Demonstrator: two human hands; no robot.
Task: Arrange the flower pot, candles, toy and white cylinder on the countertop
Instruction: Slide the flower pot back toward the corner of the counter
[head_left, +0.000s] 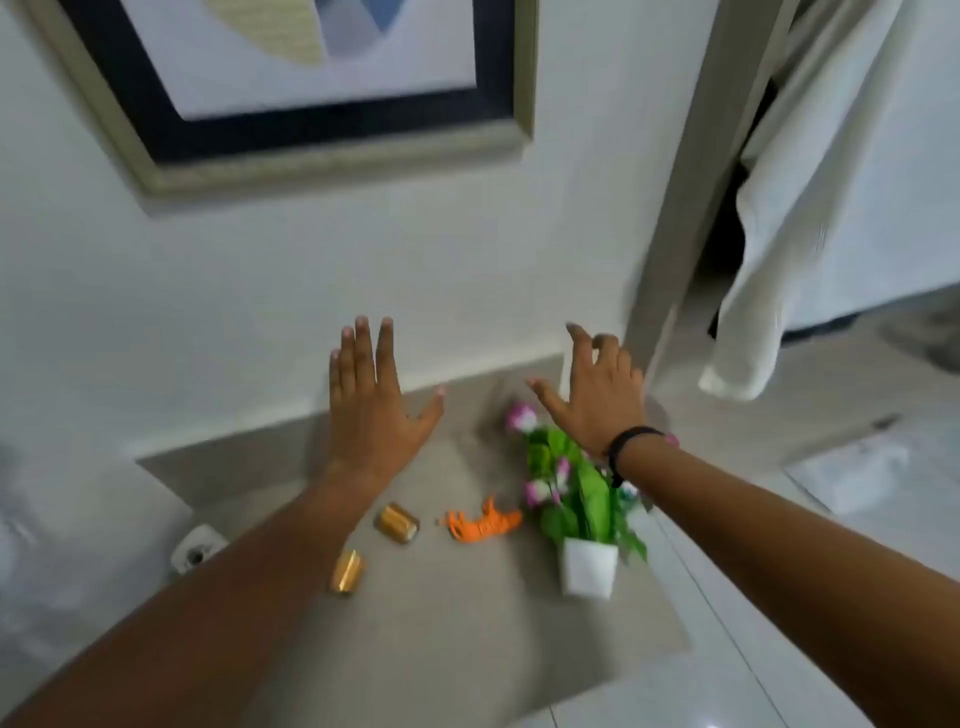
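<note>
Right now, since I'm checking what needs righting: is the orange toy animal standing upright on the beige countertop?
No, the orange toy animal lies on its side on the beige countertop, between the gold candles and the white flower pot.

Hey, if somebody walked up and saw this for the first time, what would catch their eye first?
Probably the two bare hands, left hand and right hand, both open and stretched out above the beige countertop, holding nothing. Next comes the bright orange toy lying mid-counter, with the flower pot of pink blooms and green leaves to its right. Two gold candles sit to the toy's left.
</note>
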